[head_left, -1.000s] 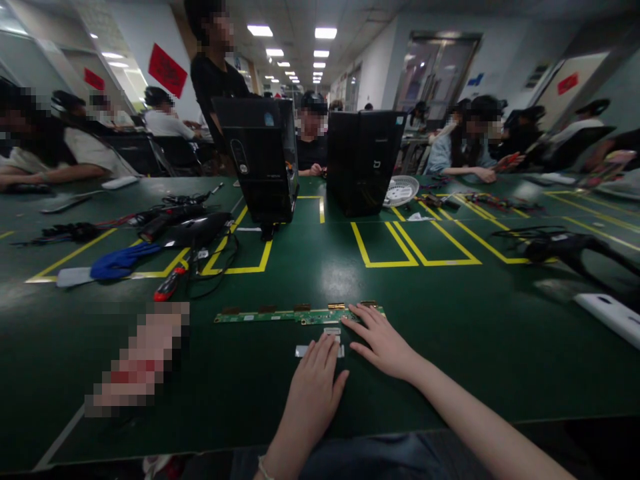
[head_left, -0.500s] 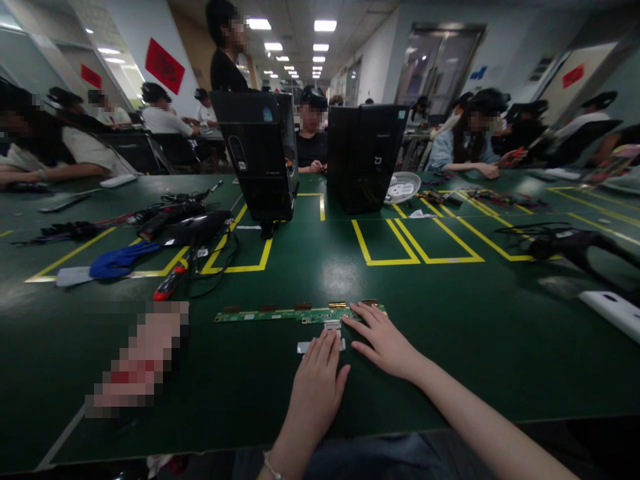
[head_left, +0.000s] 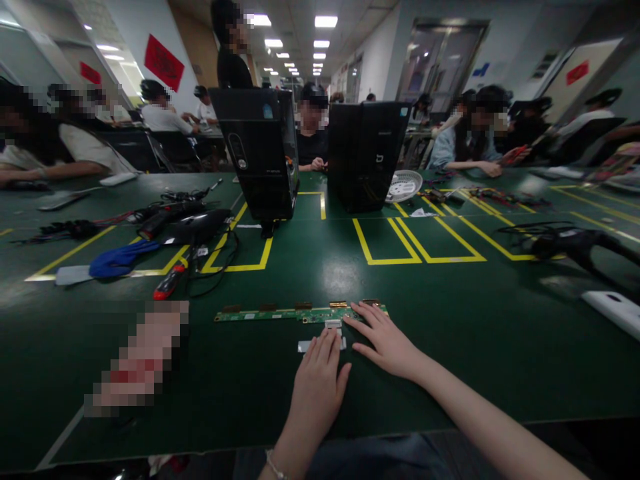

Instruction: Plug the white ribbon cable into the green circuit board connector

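Note:
A long, narrow green circuit board [head_left: 273, 316] lies flat on the dark green table, with copper-coloured tabs along its far edge. My right hand [head_left: 383, 339] rests palm down with fingers spread, its fingertips on the board's right end. Just to its left, my left hand [head_left: 320, 377] lies flat over a pale ribbon cable [head_left: 306, 347]. The left fingertips touch the cable near a white connector [head_left: 333, 324] at the board's near edge. Part of the cable is hidden under those fingers.
Two black computer towers [head_left: 250, 153] [head_left: 367, 157] stand across the table. At left lie a red-and-black screwdriver [head_left: 169, 283], a blue glove [head_left: 120, 259], tangled cables and a blurred-out item [head_left: 143, 357]. A white device [head_left: 613, 313] and black cables sit at right. Other people work beyond.
Both hands hold nearly the same place on the board and cable. Only a slight shift of the whole view shows.

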Motion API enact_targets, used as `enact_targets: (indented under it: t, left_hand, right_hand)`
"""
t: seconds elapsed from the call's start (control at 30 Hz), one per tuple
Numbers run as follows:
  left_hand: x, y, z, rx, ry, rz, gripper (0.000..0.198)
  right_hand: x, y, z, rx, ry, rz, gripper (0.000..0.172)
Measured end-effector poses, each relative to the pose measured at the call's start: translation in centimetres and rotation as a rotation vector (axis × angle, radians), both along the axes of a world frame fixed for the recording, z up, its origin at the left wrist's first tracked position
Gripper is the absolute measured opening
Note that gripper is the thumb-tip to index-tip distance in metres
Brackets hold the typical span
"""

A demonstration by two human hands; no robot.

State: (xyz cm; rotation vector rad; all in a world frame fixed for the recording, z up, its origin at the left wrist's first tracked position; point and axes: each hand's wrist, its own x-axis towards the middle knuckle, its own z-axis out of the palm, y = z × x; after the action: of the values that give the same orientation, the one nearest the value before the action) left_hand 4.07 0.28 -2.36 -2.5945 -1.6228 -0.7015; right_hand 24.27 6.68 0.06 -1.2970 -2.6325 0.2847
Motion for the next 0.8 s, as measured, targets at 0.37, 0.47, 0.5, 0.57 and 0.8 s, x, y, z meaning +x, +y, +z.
enact_targets:
  t: [0.37, 0.47, 0.5, 0.57, 0.8]
  left_hand:
    - [0.2, -0.1, 0.1, -0.025, 0.031, 0.034, 0.047]
    - [0.1, 0.0, 0.3, -0.033, 0.035, 0.016, 0.046]
    - [0.0, 0.1, 0.4, -0.038, 0.040, 0.006, 0.046]
    - [-0.4, 0.3, 0.7, -0.050, 0.054, -0.014, 0.045]
    - [-1.8, 1.3, 2.5, -0.139, 0.100, -0.120, 0.041]
  right_hand:
    - [0.0, 0.0, 0.1, -0.010, -0.003, 0.003, 0.056]
    - [0.1, 0.0, 0.1, -0.012, -0.009, 0.010, 0.056]
    - [0.1, 0.1, 0.2, -0.014, -0.012, 0.013, 0.056]
    - [0.2, 0.1, 0.2, -0.012, -0.013, 0.022, 0.057]
    - [0.4, 0.2, 0.1, 0.009, 0.016, 0.050, 0.056]
